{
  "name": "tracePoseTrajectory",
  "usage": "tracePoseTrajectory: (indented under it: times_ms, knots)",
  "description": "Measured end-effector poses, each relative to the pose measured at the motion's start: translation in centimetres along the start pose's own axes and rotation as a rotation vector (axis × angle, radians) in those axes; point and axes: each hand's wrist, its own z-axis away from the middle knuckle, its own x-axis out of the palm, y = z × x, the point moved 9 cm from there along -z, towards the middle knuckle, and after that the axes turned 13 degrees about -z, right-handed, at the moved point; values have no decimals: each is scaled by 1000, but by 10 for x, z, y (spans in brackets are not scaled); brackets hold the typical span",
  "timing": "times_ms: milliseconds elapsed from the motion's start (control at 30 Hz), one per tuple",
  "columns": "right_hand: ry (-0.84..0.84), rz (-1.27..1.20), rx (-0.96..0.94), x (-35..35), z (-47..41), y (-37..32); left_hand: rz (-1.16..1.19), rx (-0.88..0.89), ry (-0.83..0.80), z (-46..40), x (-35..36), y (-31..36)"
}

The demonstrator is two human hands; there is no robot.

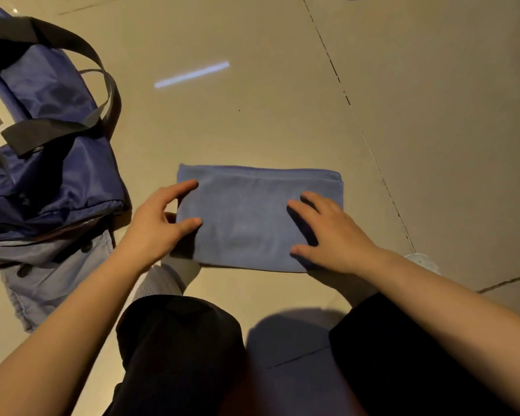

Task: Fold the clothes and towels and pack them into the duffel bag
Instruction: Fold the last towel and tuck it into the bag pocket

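Lying flat on the tiled floor (282, 121) is a folded blue towel (246, 217), well right of the navy duffel bag (51, 175). The left hand (156, 226) is resting at the towel's left edge, fingers loosely spread and gripping nothing. The right hand (333, 232) is pressing flat on its right side, fingers straight. A pale blue buttoned garment (51, 280) is lying just under the bag's near side.

Plain mid-blue towel (252, 217) on beige tiled floor (282, 115) crossed by dark grout lines. Left of towel: navy duffel bag (57, 175) with black straps (72, 43) and a white panel bearing dark letters. Nearer left: pale blue-grey garment (51, 283) with dark buttons. Below towel: black trousers (177, 340).
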Motion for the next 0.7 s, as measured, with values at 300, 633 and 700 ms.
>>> tracePoseTrajectory:
  times_ms: [300,633,700]
  knots:
    - [307,-1307,474,0,8,47,122,383,-472,24,104,131]
    - [428,-709,236,-29,3,47,-662,814,67,43,116,81]
    - [436,-654,211,-36,2,49,-835,901,24,52,134,66]
